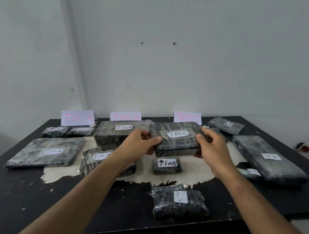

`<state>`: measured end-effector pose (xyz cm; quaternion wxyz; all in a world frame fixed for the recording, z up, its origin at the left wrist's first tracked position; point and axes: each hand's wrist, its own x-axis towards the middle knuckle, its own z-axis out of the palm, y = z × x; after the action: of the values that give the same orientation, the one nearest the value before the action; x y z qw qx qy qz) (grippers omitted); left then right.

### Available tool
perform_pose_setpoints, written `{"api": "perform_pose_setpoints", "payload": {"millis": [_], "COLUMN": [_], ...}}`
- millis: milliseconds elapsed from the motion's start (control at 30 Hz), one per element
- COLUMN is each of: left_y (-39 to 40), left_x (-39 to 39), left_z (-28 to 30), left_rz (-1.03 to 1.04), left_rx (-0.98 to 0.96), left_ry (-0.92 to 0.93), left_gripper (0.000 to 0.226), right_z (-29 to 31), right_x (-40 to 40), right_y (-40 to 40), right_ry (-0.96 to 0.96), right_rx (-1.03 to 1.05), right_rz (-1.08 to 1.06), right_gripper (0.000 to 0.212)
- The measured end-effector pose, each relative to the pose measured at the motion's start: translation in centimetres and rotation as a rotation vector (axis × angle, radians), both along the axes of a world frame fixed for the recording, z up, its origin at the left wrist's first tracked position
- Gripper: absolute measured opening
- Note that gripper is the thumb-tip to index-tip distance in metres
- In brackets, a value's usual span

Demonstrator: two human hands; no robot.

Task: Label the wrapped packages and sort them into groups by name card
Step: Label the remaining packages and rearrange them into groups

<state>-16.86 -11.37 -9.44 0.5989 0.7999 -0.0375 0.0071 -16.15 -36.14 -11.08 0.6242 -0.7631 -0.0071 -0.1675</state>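
Gripping a wrapped package labelled TIM C (176,139) by its ends, the left hand (139,145) and right hand (212,148) hold it above the table (19,190). Beyond the right hand's fingertips stands the TIM C name card (187,117); below both hands lies a small TIM B package (167,165).

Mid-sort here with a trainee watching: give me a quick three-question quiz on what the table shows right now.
1. True or false: both hands, left and right, grip the TIM C package.
2. Which name card stands farthest left? A) TIM A card B) TIM B card C) TIM C card
3. Fill in: the package nearest the table's front edge carries the single letter ___.

Key: 1 true; 2 A; 3 C.
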Motion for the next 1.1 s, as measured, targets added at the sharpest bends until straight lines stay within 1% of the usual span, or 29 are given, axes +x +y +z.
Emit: {"api": "perform_pose_setpoints", "payload": {"millis": [67,100,133,200,233,300,367,433,533,633,733,767,833,900,933,1000,1033,1100], "left_y": [-2.7,-4.1,-5.5,-8.2,-9.6,-11.8,-13.6,-14.9,-16.0,-16.6,-16.7,-16.8,-17.1,-17.9,-18.5,-20.1,-21.1,-23.1], "left_x": [1.4,2.1,2.6,3.5,3.9,4.8,5.7,6.8,7.9,8.5,8.9,8.9,8.6,8.1,7.8,7.3,7.1,6.7], "left_z": [-0.3,-0.5,-0.8,-1.2,-1.5,-2.0,-2.5,-3.1,-4.3,-5.2,-5.2,-5.1,-4.6,-4.0,-3.7,-3.1,-2.9,-2.5], "left_rz": [-0.067,-0.115,-0.16,-0.213,-0.224,-0.232,-0.222,-0.206,-0.179,-0.167,-0.146,-0.127,-0.068,-0.027,-0.021,-0.033,-0.054,-0.132], "left_rx": [-0.004,-0.006,0.002,0.036,0.061,0.107,0.12,0.121,0.144,0.217,0.3,0.343,0.422,0.449,0.467,0.492,0.475,0.43], "left_ry": [0.012,0.024,0.039,0.061,0.064,0.058,0.061,0.078,0.099,0.08,0.034,0.004,-0.074,-0.161,-0.217,-0.315,-0.338,-0.315], "left_gripper": [0.03,0.025,0.021,0.023,0.025,0.027,0.026,0.026,0.022,0.02,0.02,0.025,0.042,0.053,0.052,0.041,0.034,0.024], "right_z": [-0.3,-0.5,-0.7,-1.1,-1.2,-1.3,-1.3,-1.3,-1.7,-2.7,-3.3,-3.3,-3.2,-3.0,-3.0,-2.9,-2.9,-3.0], "right_x": [0.6,0.8,1.0,1.6,1.9,2.7,3.8,5.0,6.1,6.7,6.7,6.6,6.2,5.8,5.7,5.7,5.7,5.9], "right_y": [-2.7,-4.1,-5.6,-8.3,-9.6,-11.4,-12.7,-13.7,-14.6,-15.1,-15.6,-15.9,-16.7,-17.9,-18.8,-21.0,-22.2,-24.1], "right_ry": [0.045,0.065,0.085,0.134,0.155,0.177,0.187,0.189,0.216,0.251,0.229,0.197,0.113,0.057,0.058,0.111,0.145,0.202], "right_rx": [-0.035,-0.074,-0.129,-0.286,-0.356,-0.464,-0.585,-0.662,-0.756,-0.86,-0.853,-0.818,-0.751,-0.747,-0.774,-0.861,-0.902,-0.937], "right_rz": [-0.043,-0.068,-0.092,-0.144,-0.169,-0.177,-0.172,-0.183,-0.172,-0.133,-0.11,-0.118,-0.168,-0.237,-0.278,-0.346,-0.364,-0.381], "right_gripper": [0.016,0.013,0.014,0.04,0.05,0.056,0.045,0.036,0.035,0.038,0.039,0.041,0.043,0.04,0.041,0.044,0.045,0.049]}}
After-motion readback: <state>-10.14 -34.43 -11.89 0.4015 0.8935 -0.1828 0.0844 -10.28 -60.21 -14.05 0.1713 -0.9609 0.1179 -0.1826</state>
